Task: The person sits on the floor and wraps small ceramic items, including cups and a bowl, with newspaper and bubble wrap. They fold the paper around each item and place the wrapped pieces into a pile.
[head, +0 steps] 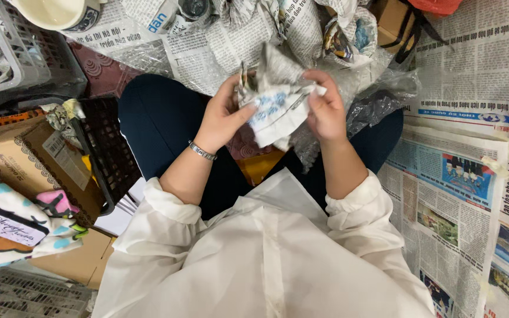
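1. while both hands meet above the lap, the left hand (222, 121) and right hand (325, 109) each clamp their grip on a newspaper-wrapped bundle (275, 106), held between them.
2. just beyond the grip lie crumpled newspapers (231, 41); left of it stands a dark basket (110, 150).

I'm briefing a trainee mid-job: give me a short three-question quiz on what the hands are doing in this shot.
1. True or false: both hands grip the same newspaper-wrapped bundle.
2. Which wrist wears the metal bracelet? A) left B) right
3. What lies left of the person's legs?

Key:
1. True: the left hand and the right hand hold it from either side, above the lap.
2. A.
3. A black plastic crate, with a cardboard box beside it.
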